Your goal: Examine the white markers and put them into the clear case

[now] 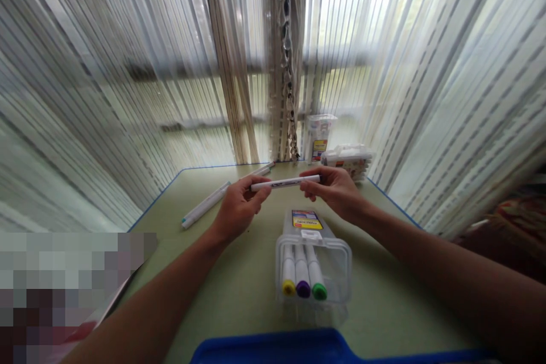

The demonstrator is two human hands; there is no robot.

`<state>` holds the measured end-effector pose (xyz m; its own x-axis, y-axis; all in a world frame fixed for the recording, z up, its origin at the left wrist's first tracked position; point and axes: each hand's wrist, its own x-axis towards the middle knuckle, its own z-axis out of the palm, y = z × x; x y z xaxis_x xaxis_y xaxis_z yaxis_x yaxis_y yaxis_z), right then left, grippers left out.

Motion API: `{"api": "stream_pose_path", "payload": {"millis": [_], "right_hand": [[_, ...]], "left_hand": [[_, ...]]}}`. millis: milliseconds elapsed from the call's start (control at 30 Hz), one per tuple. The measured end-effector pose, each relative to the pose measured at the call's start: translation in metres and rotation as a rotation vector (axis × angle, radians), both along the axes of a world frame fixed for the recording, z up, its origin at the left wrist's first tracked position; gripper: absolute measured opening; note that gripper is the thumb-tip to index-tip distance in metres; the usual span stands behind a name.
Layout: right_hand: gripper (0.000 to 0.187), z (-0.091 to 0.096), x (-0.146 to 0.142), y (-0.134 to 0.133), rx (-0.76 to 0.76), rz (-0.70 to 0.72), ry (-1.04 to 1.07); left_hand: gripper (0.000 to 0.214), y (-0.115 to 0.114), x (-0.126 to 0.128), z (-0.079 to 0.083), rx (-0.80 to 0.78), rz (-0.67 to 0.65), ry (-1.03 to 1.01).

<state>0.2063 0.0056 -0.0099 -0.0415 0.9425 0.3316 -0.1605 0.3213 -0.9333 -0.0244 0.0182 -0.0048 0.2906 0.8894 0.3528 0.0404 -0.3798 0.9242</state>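
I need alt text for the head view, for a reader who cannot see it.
The left hand and right hand hold a white marker above a pale green table. Nearer, a clear case holds three markers with yellow, purple and green ends.

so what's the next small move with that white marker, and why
I'd probably bring the white marker down toward the clear case and line it up beside the green-ended marker. The left hand and right hand hold it near its two ends, and the case shows space to the right of its three markers.
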Motion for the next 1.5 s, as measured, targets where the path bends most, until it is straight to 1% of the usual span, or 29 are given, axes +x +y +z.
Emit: {"api": "stream_pose_path", "payload": {"millis": [167,400,567,800,1100,1400,1500], "right_hand": [[0.035,0.0049,-0.0014,-0.0034,0.010,0.003,-0.030],[0.026,0.0057,-0.0046,-0.0062,0.005,-0.001,-0.023],[0.022,0.0030,-0.0013,-0.0043,-0.026,0.044,0.000],[0.029,0.0014,0.0009,-0.0024,-0.055,0.044,0.020],[0.028,0.0068,0.0001,-0.0034,-0.123,0.012,0.090],[0.030,0.0034,0.0009,-0.0035,-0.075,0.027,0.006],[0.029,0.0039,0.0002,-0.0046,-0.092,0.012,-0.001]], "left_hand": [[0.033,-0.0003,-0.0006,0.0019,0.002,-0.006,-0.018],[0.025,0.0034,0.0000,-0.0001,0.025,-0.002,-0.085],[0.028,0.0059,0.0011,-0.0033,-0.002,-0.030,-0.123],[0.032,0.0041,0.0023,-0.0010,-0.028,-0.042,-0.105],[0.030,-0.0014,0.0023,0.0053,-0.026,-0.101,-0.074],[0.025,-0.0009,0.0018,0.0028,-0.054,-0.077,-0.114],[0.025,0.0010,0.0019,0.0012,-0.051,-0.071,-0.108]]}}
